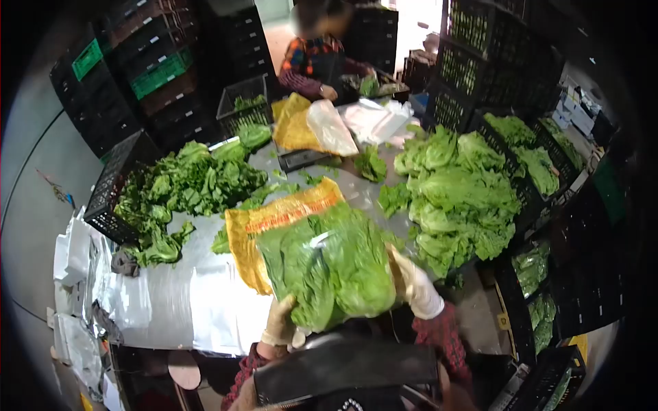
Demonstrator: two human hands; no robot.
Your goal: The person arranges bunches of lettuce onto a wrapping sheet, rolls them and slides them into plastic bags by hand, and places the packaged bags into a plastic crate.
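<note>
A clear plastic bag packed with green lettuce [332,264] is held up in front of me, above the near side of the metal table. Gloved, my left hand [279,320] grips its lower left corner, thumb on the front. My right hand [416,286], also in a pale glove, holds the bag's right edge; some of its fingers are hidden behind it. Behind the bag lies a yellow sack [247,236] with red print. To the right rises a large pile of loose lettuce heads [462,198].
Darker leafy greens [195,178] spill from a black crate [113,195] on the left. Plastic bags [154,301] lie at the near left. Across the table a person [315,61] works beside crates. Crates holding lettuce [538,161] stand on the right, with stacked crates [469,61] behind.
</note>
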